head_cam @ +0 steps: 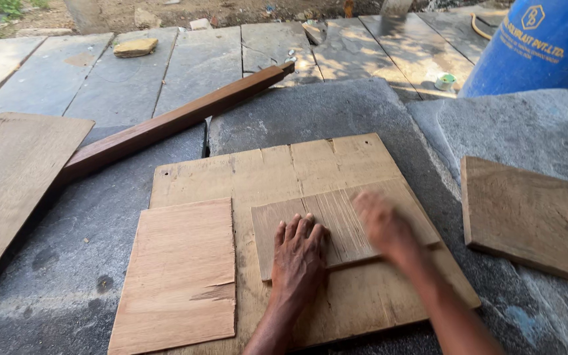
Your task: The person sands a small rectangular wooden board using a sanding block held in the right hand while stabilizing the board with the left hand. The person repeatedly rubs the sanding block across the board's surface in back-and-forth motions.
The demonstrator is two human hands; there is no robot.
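step: rubbing the face of a small panel (343, 227), likely sanding, judged from the blurred right hand (382, 227)
panel place: lies flat on a big board (297, 171), toward its 4 o'clock part, grain running about 11 to 5
left hand: (299, 256) flat on the panel's 7 o'clock end, palm down, fingers together and straight, pressing, gripping nothing
right hand: on the panel's middle, motion blur, cannot tell whether fingers are apart or closed, nor if a sanding pad is under them
thin sheet: (182, 276) at 9 o'clock of the left hand, touching the panel's left edge or just beside it, lower edge split
big board: rests on grey stone floor (67, 263), cracks at its 12 o'clock edge
do it well: keep left palm weight on so the panel does not slide; stroke along the grain; keep strokes clear of left fingertips; work to the edges evenly
risk: panel may creep toward 5 o'clock; splinters from rough grain
around: long beam (172, 121) at 10 o'clock, plank (14, 177) at 9, another board (530, 217) at 3, blue drum (540, 46) at 1, all well apart from the hands
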